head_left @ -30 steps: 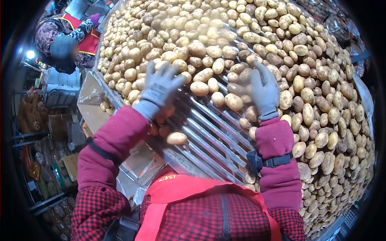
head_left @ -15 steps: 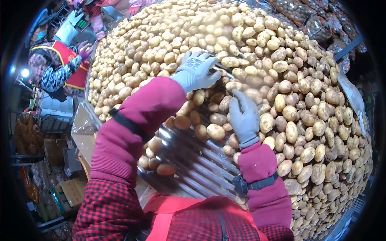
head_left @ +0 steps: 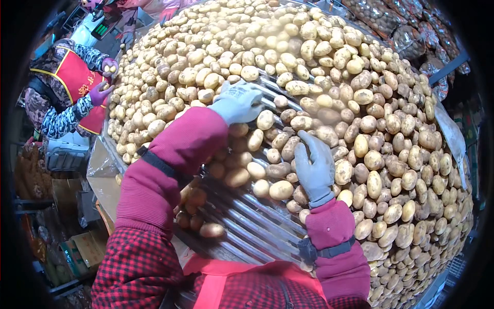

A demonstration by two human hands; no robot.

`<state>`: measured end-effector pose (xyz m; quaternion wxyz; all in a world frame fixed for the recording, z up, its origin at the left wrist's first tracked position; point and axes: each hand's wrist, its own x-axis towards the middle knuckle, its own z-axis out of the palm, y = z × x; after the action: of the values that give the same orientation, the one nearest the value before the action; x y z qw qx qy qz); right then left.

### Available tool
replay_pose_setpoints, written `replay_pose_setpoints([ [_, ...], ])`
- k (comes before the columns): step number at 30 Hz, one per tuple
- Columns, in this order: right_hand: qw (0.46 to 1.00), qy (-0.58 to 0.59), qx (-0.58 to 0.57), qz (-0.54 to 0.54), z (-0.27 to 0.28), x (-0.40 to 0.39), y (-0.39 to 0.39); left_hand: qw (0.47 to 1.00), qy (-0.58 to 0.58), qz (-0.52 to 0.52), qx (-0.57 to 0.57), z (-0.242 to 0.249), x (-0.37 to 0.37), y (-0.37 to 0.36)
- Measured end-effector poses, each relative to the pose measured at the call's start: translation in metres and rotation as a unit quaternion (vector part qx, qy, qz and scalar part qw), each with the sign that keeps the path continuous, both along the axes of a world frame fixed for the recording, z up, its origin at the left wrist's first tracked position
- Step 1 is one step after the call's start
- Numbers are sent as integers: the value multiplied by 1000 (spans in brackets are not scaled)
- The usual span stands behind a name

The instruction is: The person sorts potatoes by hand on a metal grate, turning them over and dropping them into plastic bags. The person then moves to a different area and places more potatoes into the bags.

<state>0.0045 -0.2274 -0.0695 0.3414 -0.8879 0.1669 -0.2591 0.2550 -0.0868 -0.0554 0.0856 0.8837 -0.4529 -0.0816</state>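
A large heap of yellow potatoes (head_left: 319,56) covers a ribbed metal sorting table (head_left: 252,226). My left hand (head_left: 237,101), in a grey glove, reaches over the heap with fingers curled against the potatoes, raking them; no single potato is clearly gripped. My right hand (head_left: 315,165), also grey-gloved, lies flat with fingers apart on potatoes beside the bare rollers. Loose potatoes (head_left: 272,188) roll down the rollers between my two hands. Both sleeves are maroon over red plaid.
A co-worker in a red apron (head_left: 72,87) stands at the table's left edge, purple-gloved hands holding potatoes. A clear plastic bag (head_left: 103,170) hangs at the left rim. Boxes and crates (head_left: 77,247) sit on the floor at the left. Netted sacks (head_left: 406,31) lie upper right.
My left arm went from the table's near left up across the heap, then drew back slightly, pulling potatoes down onto the rollers. My right hand stayed on the potatoes to the right.
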Motion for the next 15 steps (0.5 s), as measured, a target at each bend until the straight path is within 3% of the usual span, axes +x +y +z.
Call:
replay_pose_setpoints([
  [2,1000,-1,12,6,1,-1,-1,994,-64,-28,82,7,-6,21],
  [3,1000,2,11,5,2,-1,0,990,-125,-58,12,1,-7,39],
  [6,1000,0,21,8,2,-1,1,974,-209,-82,-3,2,-6,80],
  [8,1000,-2,20,3,1,-1,1,966,-249,-23,71,16,-8,96],
  [12,1000,5,24,2,1,0,1,967,-224,118,32,29,36,145],
  [14,1000,11,18,0,2,0,4,941,-315,110,64,44,60,162],
  [15,1000,8,14,-4,0,1,4,933,-310,160,92,53,68,165],
])
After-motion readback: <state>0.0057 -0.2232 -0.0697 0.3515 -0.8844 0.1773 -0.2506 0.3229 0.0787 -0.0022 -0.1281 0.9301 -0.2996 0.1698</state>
